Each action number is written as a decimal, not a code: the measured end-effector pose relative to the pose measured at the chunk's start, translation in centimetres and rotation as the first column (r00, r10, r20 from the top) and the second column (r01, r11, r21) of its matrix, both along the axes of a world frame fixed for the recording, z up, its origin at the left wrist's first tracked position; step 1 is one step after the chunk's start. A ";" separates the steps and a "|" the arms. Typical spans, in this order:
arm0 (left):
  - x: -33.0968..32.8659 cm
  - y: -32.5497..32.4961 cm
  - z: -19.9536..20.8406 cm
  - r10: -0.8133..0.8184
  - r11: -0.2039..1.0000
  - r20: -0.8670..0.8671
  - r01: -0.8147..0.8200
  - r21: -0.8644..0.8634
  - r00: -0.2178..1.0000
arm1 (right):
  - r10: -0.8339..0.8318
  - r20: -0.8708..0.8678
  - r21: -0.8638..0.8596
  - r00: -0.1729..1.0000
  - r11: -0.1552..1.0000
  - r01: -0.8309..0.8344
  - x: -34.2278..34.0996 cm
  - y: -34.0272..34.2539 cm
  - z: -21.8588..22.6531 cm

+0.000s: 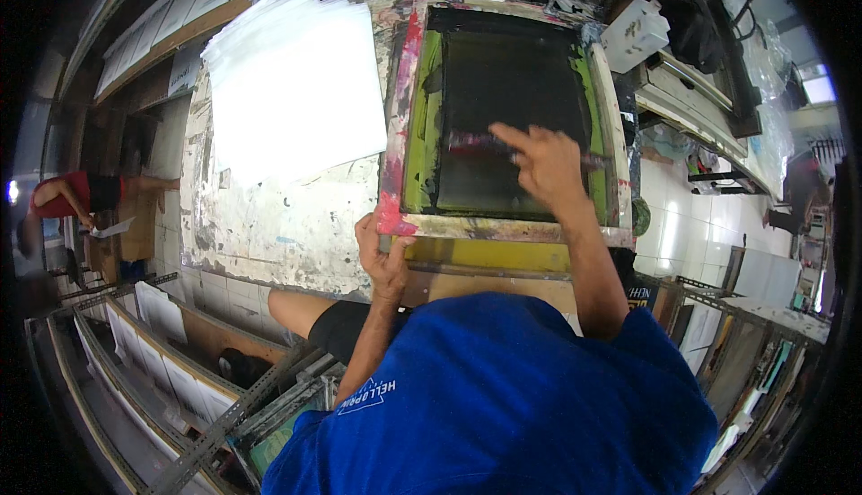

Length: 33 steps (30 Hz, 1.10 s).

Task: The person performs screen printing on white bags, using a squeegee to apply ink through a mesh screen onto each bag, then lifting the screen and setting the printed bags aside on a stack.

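both hands are on the screen-printing frame (503, 118) in front of me. my right hand (545, 164) lies over the dark mesh, fingers curled down around a squeegee (476, 142) with a reddish, blurred handle that runs crosswise over the screen; the index finger sticks out toward the left along it. my left hand (382, 257) closes on the near left corner of the frame, thumb on top of the paint-caked wooden edge, the other fingers wrapped under and hidden. the frame lies flat on the work table (269, 216), its wooden border smeared pink and red down the left side, with yellow-green around the black mesh.

just left of the frame, well clear of both hands, a fanned stack of white sheets (292, 82) rests on the stained, speckled tabletop. a white plastic jug (636, 32) sits beyond the frame's far right corner. my blue shirt (503, 396) fills the lower part of the view. far off on the left edge, another person in a red top (63, 198) bends over a small surface. metal racks with more white sheets (162, 351) stand below left.
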<state>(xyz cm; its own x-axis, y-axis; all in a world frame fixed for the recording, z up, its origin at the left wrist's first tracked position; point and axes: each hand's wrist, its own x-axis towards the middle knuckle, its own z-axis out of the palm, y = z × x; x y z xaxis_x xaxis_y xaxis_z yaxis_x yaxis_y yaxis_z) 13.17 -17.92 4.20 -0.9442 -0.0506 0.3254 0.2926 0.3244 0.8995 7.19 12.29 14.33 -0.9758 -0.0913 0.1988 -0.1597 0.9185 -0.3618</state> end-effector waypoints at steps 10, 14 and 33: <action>-6.4 6.5 12.1 0.267 0.833 -0.082 -0.188 0.520 0.960 | 0.078 -0.336 0.135 0.939 0.990 -0.034 2.5 -1.4 14.1; -13.3 7.8 10.2 0.191 0.797 -0.280 0.018 0.604 0.941 | 0.178 -0.440 0.085 0.880 0.984 -0.157 -3.3 1.1 18.8; -32.3 17.4 -6.2 -0.009 0.922 0.060 0.032 -0.387 0.998 | 0.143 -0.395 0.054 0.908 0.990 -0.132 -11.1 3.8 27.1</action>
<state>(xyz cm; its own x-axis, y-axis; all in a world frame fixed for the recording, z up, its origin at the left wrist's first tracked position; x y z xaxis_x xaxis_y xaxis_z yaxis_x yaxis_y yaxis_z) -19.09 -0.52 -2.01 -0.9608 0.0884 0.2627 0.2561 0.6452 0.7198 -3.88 16.12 41.41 -0.7944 -0.2294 0.5624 -0.4107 0.8850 -0.2192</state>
